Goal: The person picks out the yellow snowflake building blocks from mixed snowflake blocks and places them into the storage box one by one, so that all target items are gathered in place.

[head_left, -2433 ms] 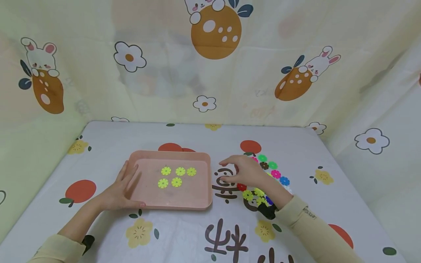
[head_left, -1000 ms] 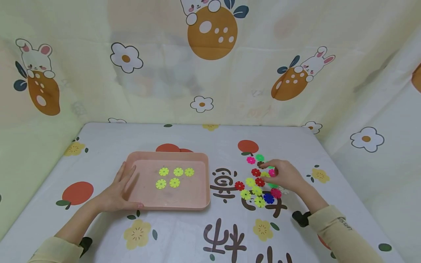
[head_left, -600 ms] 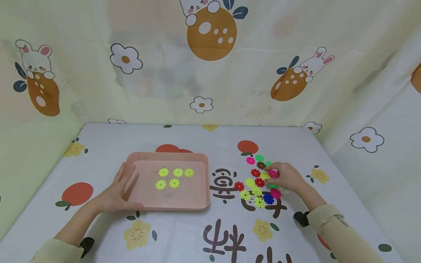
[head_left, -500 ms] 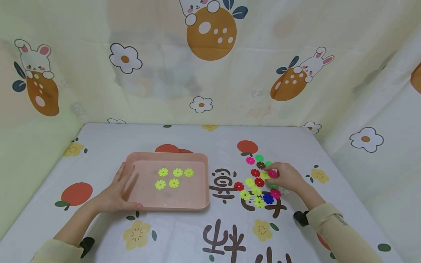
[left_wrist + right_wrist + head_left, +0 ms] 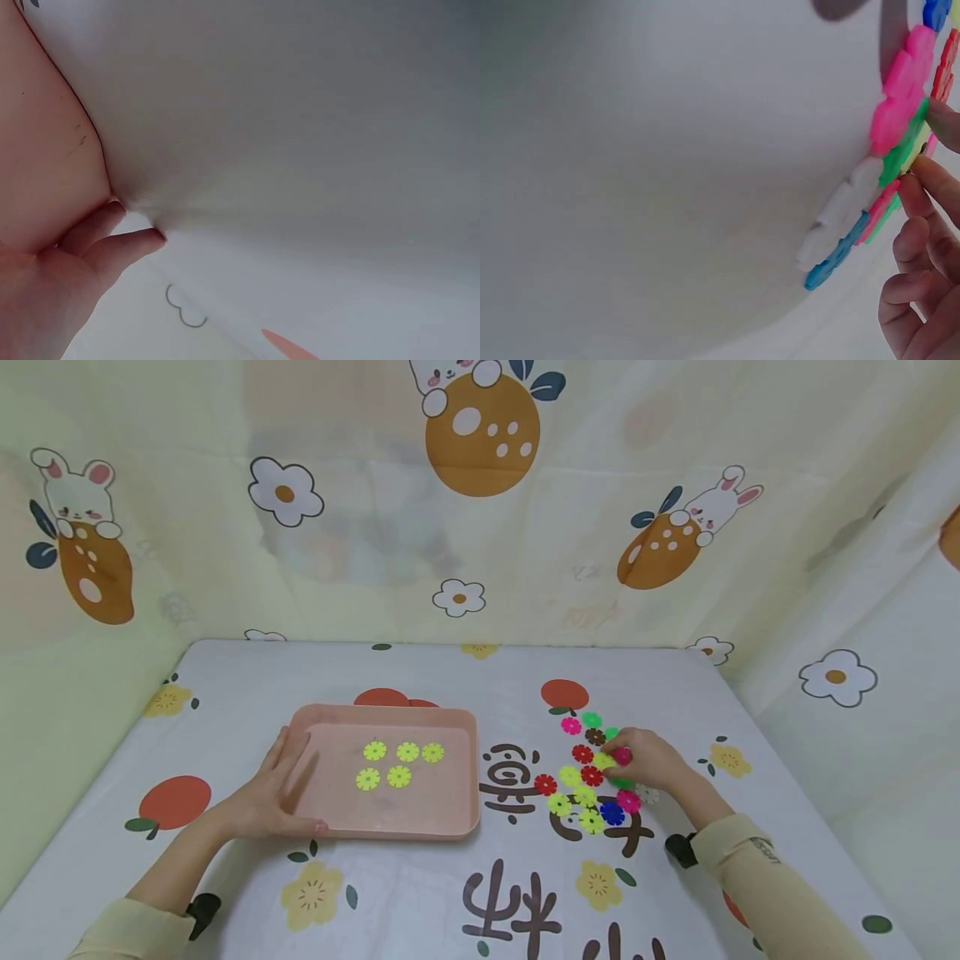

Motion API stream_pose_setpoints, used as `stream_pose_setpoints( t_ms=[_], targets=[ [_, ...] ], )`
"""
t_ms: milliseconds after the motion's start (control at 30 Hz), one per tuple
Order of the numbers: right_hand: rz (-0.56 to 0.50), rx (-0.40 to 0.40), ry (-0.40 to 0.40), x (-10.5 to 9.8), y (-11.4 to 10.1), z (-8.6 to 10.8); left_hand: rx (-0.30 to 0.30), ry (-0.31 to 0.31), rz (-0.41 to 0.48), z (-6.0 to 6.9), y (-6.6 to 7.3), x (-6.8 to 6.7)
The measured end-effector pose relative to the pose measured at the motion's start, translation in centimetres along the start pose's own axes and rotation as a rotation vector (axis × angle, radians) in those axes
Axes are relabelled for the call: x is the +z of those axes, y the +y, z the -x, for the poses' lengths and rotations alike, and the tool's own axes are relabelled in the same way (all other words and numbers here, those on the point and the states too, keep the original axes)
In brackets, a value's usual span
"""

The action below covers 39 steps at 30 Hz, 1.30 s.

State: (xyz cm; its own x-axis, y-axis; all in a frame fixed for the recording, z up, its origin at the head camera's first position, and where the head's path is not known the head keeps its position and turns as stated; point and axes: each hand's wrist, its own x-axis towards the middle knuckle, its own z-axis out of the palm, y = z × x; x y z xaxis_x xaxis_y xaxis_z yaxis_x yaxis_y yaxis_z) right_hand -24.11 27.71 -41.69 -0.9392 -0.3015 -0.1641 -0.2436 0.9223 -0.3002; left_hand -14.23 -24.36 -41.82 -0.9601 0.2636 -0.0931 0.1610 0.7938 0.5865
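Observation:
A shallow pink tray point(image 5: 435, 814) holds several yellow flower-shaped plastic discs point(image 5: 399, 776). My left hand point(image 5: 258, 806) rests at its left end, fingers spread along the left side and thumb at the front edge; in the left wrist view its fingers touch the tray's outer wall point(image 5: 52, 142). On the right, my right hand point(image 5: 656, 764) reaches into a cluster of flower discs in mixed colours. Its thumb and index finger pinch a yellow disc point(image 5: 602, 762) among them. In the right wrist view the fingers largely hide that disc, behind green point(image 5: 907, 146) and pink discs point(image 5: 904, 90).
Around the right hand lie red point(image 5: 546, 785), blue point(image 5: 612, 812), brown point(image 5: 596, 737) and white discs point(image 5: 647, 794), some touching or overlapping. A white printed cloth point(image 5: 420, 893) covers the table. A patterned curtain point(image 5: 360, 560) hangs behind it.
The right hand moved from beside the tray rightward to the disc cluster; there its thumb and index finger drew together on a yellow disc. The left hand stays at the tray.

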Motion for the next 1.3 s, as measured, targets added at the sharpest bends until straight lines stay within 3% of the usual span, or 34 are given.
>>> stream_pose_setpoints(
  t_ms=[300, 833, 1300],
  targets=[
    [-0.011, 0.043, -0.025, -0.3, -0.5, -0.2, 0.006, 0.009, -0.005, -0.1, -0.1, 0.1],
    [-0.009, 0.047, 0.038, -0.3, -0.4, -0.1, -0.003, 0.010, 0.008, -0.1, -0.1, 0.4],
    [-0.031, -0.062, 0.112, -1.8, -3.2, 0.3, -0.032, 0.001, 0.023, -0.1, 0.0, 0.2]
  ],
)
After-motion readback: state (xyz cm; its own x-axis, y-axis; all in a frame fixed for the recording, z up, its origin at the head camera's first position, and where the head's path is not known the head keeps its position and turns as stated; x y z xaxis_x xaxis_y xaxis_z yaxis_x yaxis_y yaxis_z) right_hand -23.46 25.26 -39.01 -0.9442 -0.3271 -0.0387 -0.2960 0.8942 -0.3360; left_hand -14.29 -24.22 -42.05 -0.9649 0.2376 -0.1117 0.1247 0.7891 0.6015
